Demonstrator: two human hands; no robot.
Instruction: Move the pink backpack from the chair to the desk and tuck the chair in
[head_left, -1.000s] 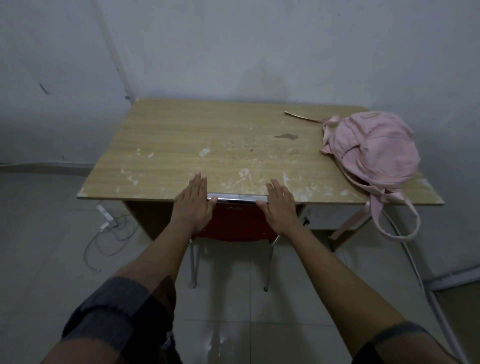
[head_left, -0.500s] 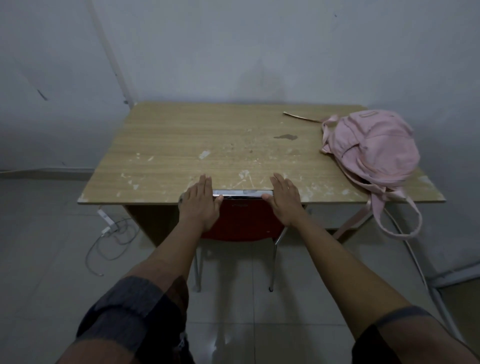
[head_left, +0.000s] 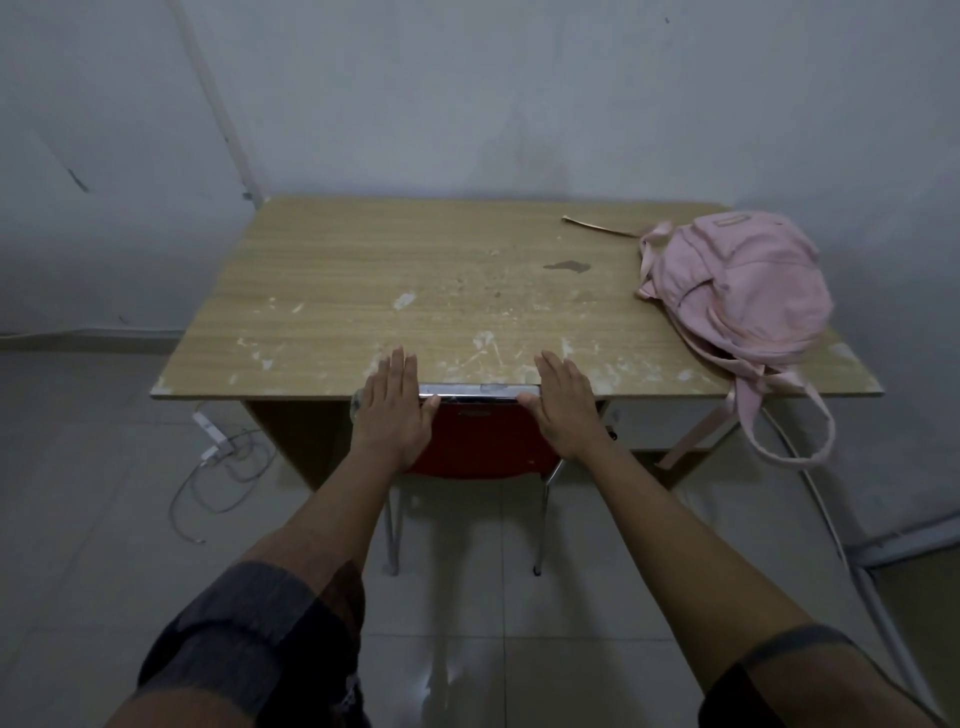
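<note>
Two bare hands rest flat on the chrome top rail of a red-backed metal chair (head_left: 480, 436), which we have pressed up against the front edge of a worn, light wood-grain desk (head_left: 415, 291); the seat is hidden beneath the desktop, so we judge the tucking-in close to done. Our left hand (head_left: 392, 410) lies palm down with fingers straight and together, reaching over the desk's edge, thumb hooked toward the rail; our right hand (head_left: 566, 410) mirrors it, flat and unclenched. Neither hand grips anything: we judge the flat palms suit pushing, not lifting. Both forearms stretch nearly straight ahead from short dark sleeves. The soft pink fabric backpack (head_left: 743, 291) lies on the desk's far right corner, slumped on its side, its pink shoulder straps (head_left: 779, 431) dangling over the front edge, well apart from either hand. We think it sits there to leave the centre free. A white power strip with cables (head_left: 213, 441) lies on the tiled floor to the left
</note>
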